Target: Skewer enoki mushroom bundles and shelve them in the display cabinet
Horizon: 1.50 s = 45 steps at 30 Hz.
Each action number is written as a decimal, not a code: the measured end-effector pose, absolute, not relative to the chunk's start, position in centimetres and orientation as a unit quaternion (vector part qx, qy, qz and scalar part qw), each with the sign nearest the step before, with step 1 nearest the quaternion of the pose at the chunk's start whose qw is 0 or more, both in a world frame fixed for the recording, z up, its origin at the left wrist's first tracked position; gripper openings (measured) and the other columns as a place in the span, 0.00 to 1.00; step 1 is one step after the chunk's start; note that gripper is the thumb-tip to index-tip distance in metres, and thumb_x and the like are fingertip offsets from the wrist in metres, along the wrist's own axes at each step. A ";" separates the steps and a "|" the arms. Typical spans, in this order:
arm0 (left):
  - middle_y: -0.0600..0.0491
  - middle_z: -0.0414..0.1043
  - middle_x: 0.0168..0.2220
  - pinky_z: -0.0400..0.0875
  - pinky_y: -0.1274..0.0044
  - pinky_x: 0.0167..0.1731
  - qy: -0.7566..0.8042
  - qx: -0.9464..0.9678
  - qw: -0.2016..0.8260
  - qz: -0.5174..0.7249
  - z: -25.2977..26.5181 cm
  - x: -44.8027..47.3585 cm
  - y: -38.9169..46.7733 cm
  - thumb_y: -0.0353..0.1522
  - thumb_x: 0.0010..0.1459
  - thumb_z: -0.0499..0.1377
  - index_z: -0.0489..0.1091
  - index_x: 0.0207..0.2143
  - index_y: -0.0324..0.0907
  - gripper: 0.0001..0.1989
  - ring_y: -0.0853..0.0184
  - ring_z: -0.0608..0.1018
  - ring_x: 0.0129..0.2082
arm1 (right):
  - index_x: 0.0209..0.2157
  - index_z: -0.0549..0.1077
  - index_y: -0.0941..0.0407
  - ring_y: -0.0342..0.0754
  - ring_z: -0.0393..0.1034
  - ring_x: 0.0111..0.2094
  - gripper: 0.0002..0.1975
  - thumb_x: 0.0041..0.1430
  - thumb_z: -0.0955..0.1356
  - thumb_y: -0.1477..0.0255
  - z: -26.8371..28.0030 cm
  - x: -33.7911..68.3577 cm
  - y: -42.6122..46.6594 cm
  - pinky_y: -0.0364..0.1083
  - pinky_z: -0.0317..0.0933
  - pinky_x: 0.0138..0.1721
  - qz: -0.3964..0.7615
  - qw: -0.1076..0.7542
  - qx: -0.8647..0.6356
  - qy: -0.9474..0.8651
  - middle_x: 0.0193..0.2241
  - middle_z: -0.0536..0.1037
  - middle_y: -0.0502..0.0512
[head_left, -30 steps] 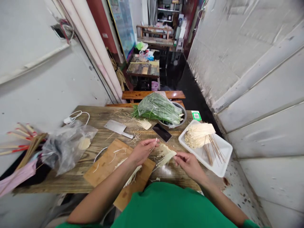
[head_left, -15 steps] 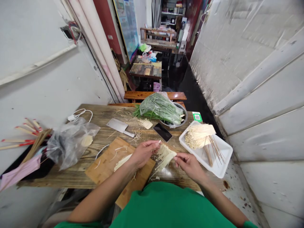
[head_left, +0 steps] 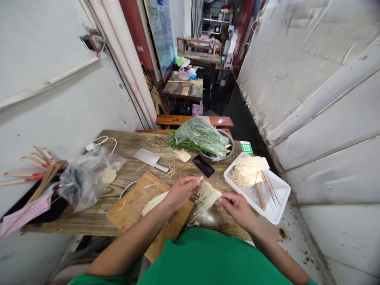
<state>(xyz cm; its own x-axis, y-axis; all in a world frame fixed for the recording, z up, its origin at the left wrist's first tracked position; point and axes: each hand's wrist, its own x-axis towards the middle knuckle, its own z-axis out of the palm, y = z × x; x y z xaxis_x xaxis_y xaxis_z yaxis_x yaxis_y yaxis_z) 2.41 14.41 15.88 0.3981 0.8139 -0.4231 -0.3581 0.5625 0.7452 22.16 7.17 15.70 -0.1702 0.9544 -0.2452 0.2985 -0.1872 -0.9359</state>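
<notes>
Above the near edge of the table, a pale fan of enoki mushrooms point(head_left: 208, 194) hangs between my hands. My right hand point(head_left: 236, 206) pinches its narrow root end. The fingertips of my left hand point(head_left: 184, 191) are pressed together at the loose side, with a small white strand tip poking out. Partly under my left forearm, a wooden cutting board point(head_left: 133, 206) carries another pile of enoki point(head_left: 154, 202) and some stray strands. To the right, a white tray point(head_left: 277, 196) holds flat enoki fans on bamboo skewers point(head_left: 251, 168).
A cleaver point(head_left: 147, 156) lies behind the board, near loose scraps. Beyond are a phone point(head_left: 203, 166) and bagged green chives point(head_left: 200, 136) over a metal bowl point(head_left: 230, 138). A clear plastic bag point(head_left: 86, 182) and a bundle of skewers point(head_left: 44, 180) occupy the left.
Both hands keep their grip on the enoki, in nearly the same place. My left fingertips have shifted very slightly to the right. The camera view has moved a little.
</notes>
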 end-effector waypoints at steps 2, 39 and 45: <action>0.51 0.73 0.28 0.64 0.77 0.36 0.406 0.284 0.785 0.373 15.9 2.4 14.4 0.34 0.40 0.68 0.76 0.28 0.37 0.12 0.72 0.71 0.30 | 0.19 0.66 0.58 0.39 0.50 0.19 0.19 0.59 0.62 0.62 15.5 22.2 7.1 0.40 0.43 0.21 0.528 0.314 -0.560 -0.556 0.15 0.60 0.46; 0.50 0.75 0.28 0.65 0.76 0.37 0.421 0.333 0.741 0.404 16.4 3.0 13.8 0.35 0.40 0.68 0.77 0.29 0.38 0.12 0.69 0.72 0.29 | 0.19 0.66 0.58 0.39 0.49 0.17 0.21 0.58 0.61 0.58 15.9 22.3 7.0 0.40 0.43 0.20 0.516 0.301 -0.564 -0.570 0.13 0.58 0.45; 0.50 0.77 0.31 0.65 0.75 0.39 0.424 0.401 0.704 0.405 15.5 2.7 14.0 0.36 0.44 0.65 0.77 0.31 0.40 0.11 0.68 0.74 0.32 | 0.19 0.66 0.58 0.38 0.46 0.16 0.21 0.59 0.61 0.58 15.9 22.4 7.0 0.40 0.41 0.19 0.527 0.299 -0.559 -0.566 0.13 0.55 0.44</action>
